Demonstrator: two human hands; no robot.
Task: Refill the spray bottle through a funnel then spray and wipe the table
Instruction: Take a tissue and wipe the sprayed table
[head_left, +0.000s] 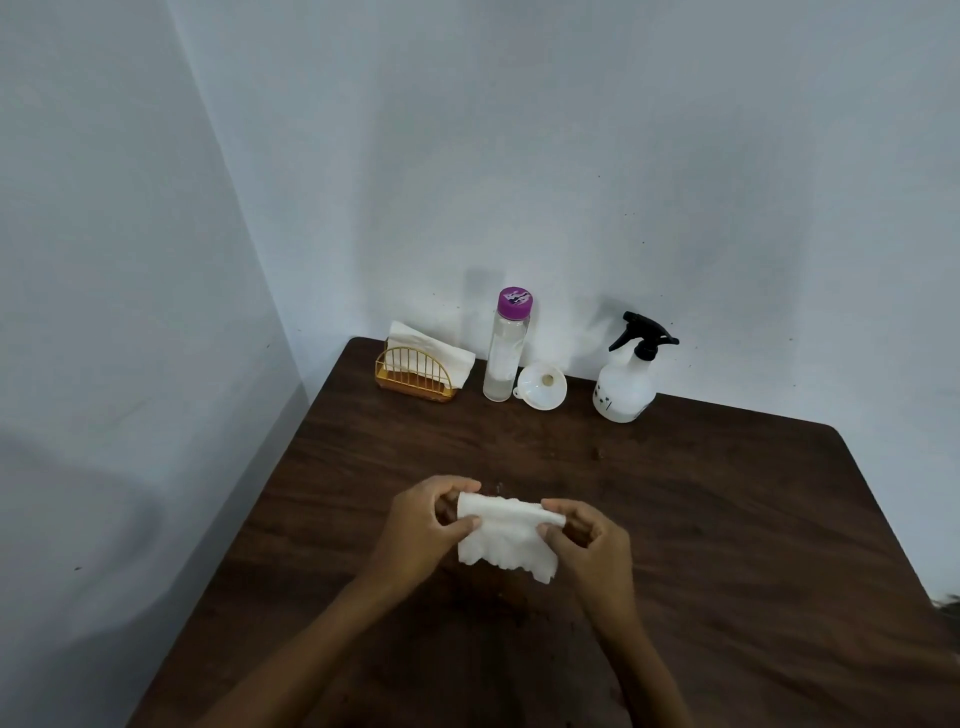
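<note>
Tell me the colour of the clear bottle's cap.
Purple cap, with a small print on top; head view.

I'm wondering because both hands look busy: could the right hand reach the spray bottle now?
Probably yes, once freed. The right hand pinches the tissue with the left hand, so it must let go first; nothing stands on the table between it and the spray bottle.

surface: dark wood table (727, 519) | back edge: napkin holder (415, 376), clear bottle (504, 358), funnel (540, 388), spray bottle (626, 387)
</note>
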